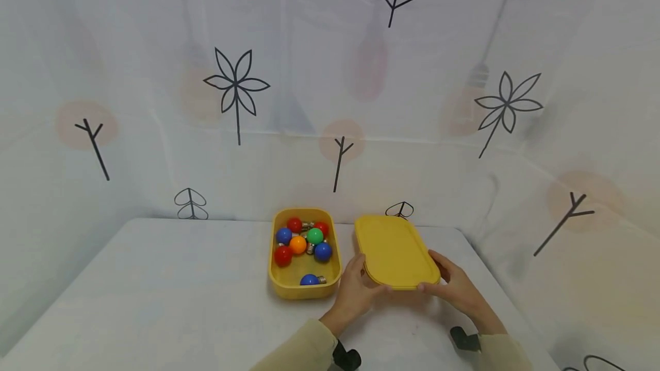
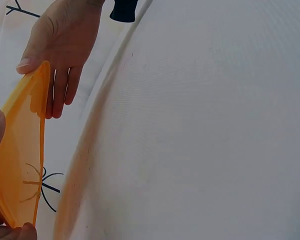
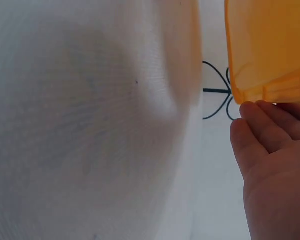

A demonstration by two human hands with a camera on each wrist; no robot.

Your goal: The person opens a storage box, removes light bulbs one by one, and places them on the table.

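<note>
Both hands hold a yellow plastic lid point(image 1: 397, 251) by its edges, tilted above the table. My left hand point(image 1: 353, 293) grips its near left corner, the thumb along the near rim. At the near right corner my right hand point(image 1: 459, 288) holds it between thumb and fingers; in the left wrist view that hand point(image 2: 65, 37) has its other fingers fairly straight under the lid point(image 2: 20, 150). The right wrist view shows fingertips point(image 3: 252, 112) touching the lid's rim point(image 3: 270, 90). Just left of the left hand stands a yellow box point(image 1: 305, 291), uncovered.
Inside the box lie several coloured bulbs: red point(image 1: 283, 256), orange point(image 1: 298, 244), green point(image 1: 315, 236) and blue point(image 1: 323, 252), with metal screw bases. The white-covered table point(image 1: 180, 302) meets a patterned cloth backdrop point(image 1: 289, 170) behind the box.
</note>
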